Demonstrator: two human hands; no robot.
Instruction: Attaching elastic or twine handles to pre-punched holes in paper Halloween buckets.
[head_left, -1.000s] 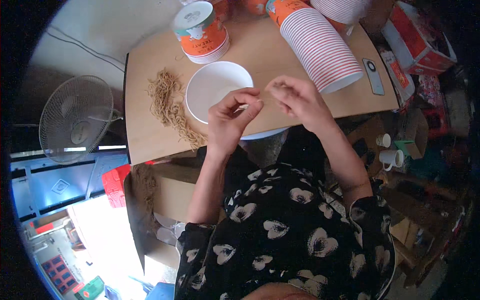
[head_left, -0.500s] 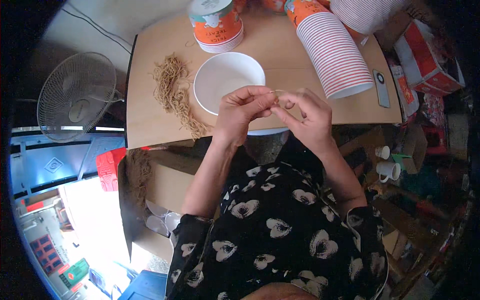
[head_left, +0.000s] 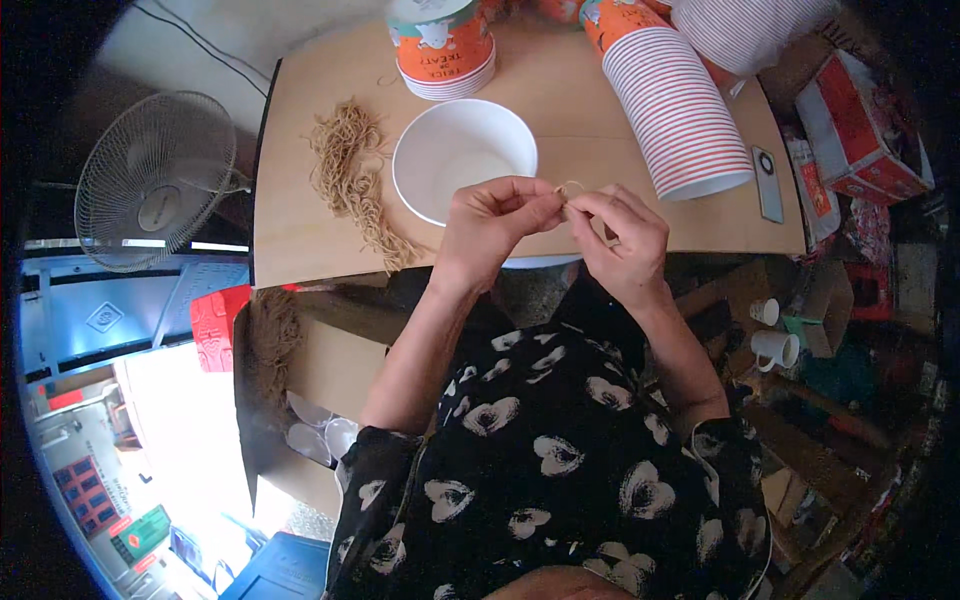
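Note:
My left hand [head_left: 500,225] and my right hand [head_left: 625,235] meet just in front of a white paper bucket [head_left: 465,150]. Both pinch a thin tan cord [head_left: 570,185], a small loop of which rises between the fingertips; its ends are hidden by the fingers. The bucket lies tipped so that its white inside shows. Left of it, a tangled pile of tan cords [head_left: 345,155] spreads toward the table's near edge.
Behind the bucket stands an orange printed bucket stack [head_left: 445,55]. A long nested stack of paper buckets [head_left: 680,110] lies at the right, beside a flat silver device [head_left: 767,185]. The cardboard-topped table [head_left: 285,235] has a fan [head_left: 155,190] to its left.
My hands have shifted very slightly to the right, still pinched together on the cord. More of its loop shows above the fingertips. The view has tilted a little.

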